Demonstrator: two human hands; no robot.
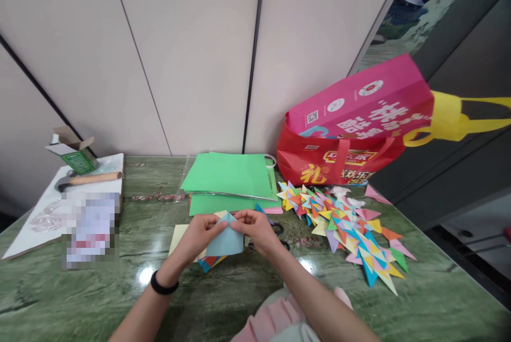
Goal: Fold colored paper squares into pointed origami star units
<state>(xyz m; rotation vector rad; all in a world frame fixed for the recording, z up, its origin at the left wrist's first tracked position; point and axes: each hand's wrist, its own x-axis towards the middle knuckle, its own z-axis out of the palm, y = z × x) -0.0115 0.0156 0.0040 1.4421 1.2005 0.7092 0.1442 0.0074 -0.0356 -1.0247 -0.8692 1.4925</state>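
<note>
A light blue sheet of paper (225, 241), with folds at its pointed top, is held up between both hands over the table. My left hand (203, 233) pinches its upper left edge, and a black band circles that wrist. On the other side, my right hand (255, 227) pinches the paper near the top point. Beneath it lie blue and orange paper pieces (207, 263) and a cream sheet (179, 236), partly covered by the hands. Black scissor handles (278, 229) show just right of my right hand.
Green paper sheets (231, 174) lie behind the hands. Many folded colourful pieces (343, 219) spread at the right, before a red bag (339, 158) holding a pink box (359, 100). At left, a white board (43, 211) bears a hammer (96, 178) and a green box (80, 161).
</note>
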